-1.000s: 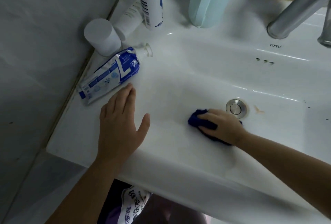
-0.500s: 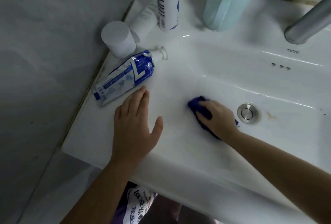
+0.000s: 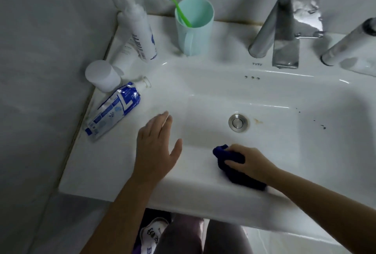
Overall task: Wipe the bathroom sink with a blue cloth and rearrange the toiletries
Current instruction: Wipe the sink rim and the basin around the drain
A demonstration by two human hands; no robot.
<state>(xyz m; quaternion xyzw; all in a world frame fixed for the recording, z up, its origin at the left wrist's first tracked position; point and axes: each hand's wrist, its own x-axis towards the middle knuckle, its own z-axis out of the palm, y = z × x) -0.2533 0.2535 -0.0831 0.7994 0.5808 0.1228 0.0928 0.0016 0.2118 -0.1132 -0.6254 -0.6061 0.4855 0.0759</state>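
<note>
Gripping the blue cloth (image 3: 234, 165), right hand (image 3: 253, 162) presses the TUTU-marked sink (image 3: 223, 66); left hand (image 3: 156, 148) spread flat.

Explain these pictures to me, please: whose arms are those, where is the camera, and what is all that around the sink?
No machine here: a person wears a camera on the head, looking down at their own two hands. The right hand grips a blue cloth against the near side of the white sink, short of the drain. The left hand is open and holds nothing. On the left ledge: a blue-and-white tube on its side, a white jar, a white bottle and a mint cup holding a green toothbrush. A metal tap stands behind.
</note>
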